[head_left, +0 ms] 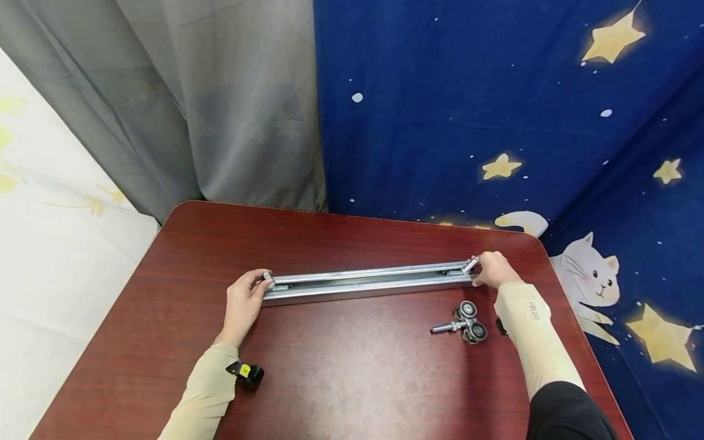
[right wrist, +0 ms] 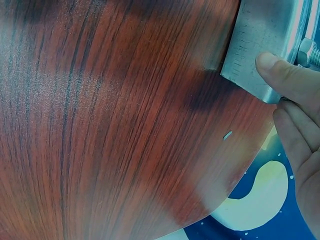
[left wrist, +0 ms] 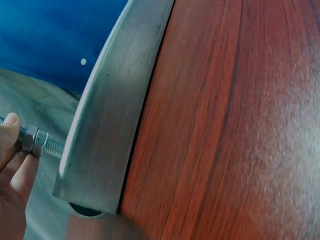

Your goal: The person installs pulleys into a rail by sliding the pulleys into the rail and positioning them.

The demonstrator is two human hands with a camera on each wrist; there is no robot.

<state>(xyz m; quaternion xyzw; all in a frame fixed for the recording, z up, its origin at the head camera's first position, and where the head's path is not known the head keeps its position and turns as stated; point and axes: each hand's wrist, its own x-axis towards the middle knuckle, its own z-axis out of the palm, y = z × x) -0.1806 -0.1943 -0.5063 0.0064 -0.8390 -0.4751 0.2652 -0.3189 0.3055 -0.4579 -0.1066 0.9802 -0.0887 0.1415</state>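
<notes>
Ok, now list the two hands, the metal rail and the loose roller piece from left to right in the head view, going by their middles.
Left hand → metal rail → loose roller piece → right hand.

Bright light falls from above onto the wood-grain tabletop before me, producing diffuse glare and a soft shadow beside the cream right sleeve. Both wrist views are dimmer and bluish; in the left, lens distortion bows the metal channel rail.
</notes>
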